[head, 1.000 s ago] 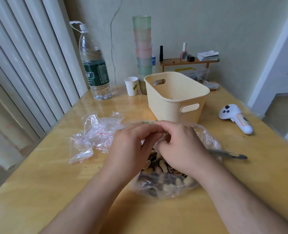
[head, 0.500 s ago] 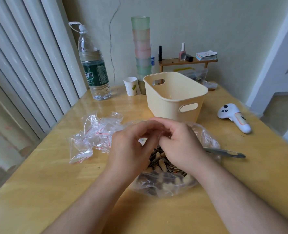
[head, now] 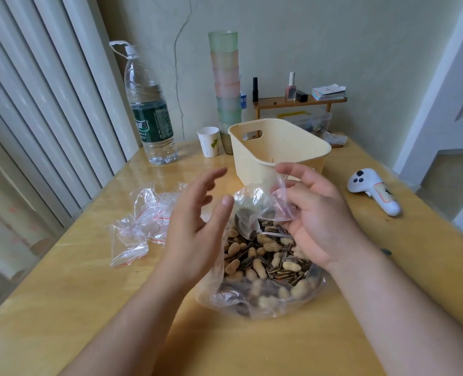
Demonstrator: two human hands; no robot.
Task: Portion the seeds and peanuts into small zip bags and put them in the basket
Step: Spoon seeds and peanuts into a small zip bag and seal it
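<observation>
Pinching an empty small zip bag [head: 280, 198] in my right hand [head: 317, 215] above the big bag of peanuts and sunflower seeds [head: 265, 256], just before the cream basket [head: 279, 150], my left hand [head: 197, 226] spread, I judge filling comes next, needing its mouth opened.

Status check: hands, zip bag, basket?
Left hand open, free. Right hand pinches small zip bag, unfilled. Basket behind, path clear.

Two hands, left [head: 195, 229] and right [head: 315, 213], one cream basket [head: 279, 150], one water bottle [head: 150, 112], one paper cup [head: 209, 141], one white controller [head: 374, 191], one large bag of seeds and peanuts [head: 265, 261]
</observation>
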